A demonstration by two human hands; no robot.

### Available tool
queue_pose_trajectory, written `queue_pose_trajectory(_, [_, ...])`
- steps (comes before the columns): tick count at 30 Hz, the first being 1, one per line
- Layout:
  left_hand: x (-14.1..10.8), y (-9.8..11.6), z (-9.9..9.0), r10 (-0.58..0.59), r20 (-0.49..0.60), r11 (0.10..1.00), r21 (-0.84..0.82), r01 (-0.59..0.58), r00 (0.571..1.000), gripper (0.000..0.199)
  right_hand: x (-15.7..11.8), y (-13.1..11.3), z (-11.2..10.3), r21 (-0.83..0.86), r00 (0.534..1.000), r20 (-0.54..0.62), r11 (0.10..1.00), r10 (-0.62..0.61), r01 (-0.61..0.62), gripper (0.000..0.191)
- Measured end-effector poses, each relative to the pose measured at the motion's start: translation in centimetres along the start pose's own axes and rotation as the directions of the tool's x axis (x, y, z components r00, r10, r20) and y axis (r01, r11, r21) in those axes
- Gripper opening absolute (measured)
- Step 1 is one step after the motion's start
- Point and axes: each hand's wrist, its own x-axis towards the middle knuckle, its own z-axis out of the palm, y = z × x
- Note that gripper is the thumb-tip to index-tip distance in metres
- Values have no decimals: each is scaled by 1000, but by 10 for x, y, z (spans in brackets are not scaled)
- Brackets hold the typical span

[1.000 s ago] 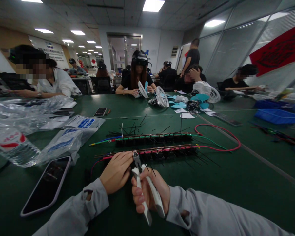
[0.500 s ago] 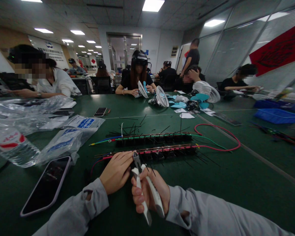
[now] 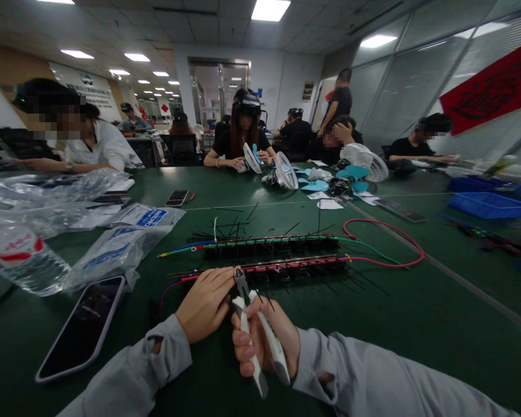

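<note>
My right hand is wrapped round the white handles of diagonal cutters. Their dark jaws point away from me, right at the fingertips of my left hand. That hand lies palm down over the left part of the near wire harness, fingers together and bent over it, thumb on the near side. Red wire and copper-coloured rods run along this harness on black blocks. Thin black tails like cable ties stick out of it. What the jaws bite on is hidden. Behind it lies a parallel harness with green wire.
A phone, a water bottle and plastic bags lie at left. A red cable loops at right. Farther off are fan parts, a blue tray and people seated round the green table.
Both my hands, the cutters and the harnesses stay where they were. At the far right edge, something like part of a hand has come into view beside the blue tray.
</note>
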Motion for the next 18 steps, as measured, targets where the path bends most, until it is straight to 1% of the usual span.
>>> queue_pose_trajectory(7, [0, 0, -1, -9, 12, 1000, 3, 9, 1000, 52, 0, 1, 0, -5, 1000, -18, 1000, -10, 10, 22])
queue_pose_trajectory(12, [0, 0, 0, -9, 17, 1000, 12, 9, 1000, 50, 0, 1, 0, -6, 1000, -28, 1000, 5, -5, 21])
queue_pose_trajectory(15, [-1, 1, 0, -14, 19, 1000, 10, 14, 1000, 50, 0, 0, -2, -3, 1000, -4, 1000, 4, -4, 21])
queue_pose_trajectory(18, [-1, 1, 0, -15, 26, 1000, 11, 14, 1000, 50, 1, 0, -6, -3, 999, 47, 1000, -1, 1, 22])
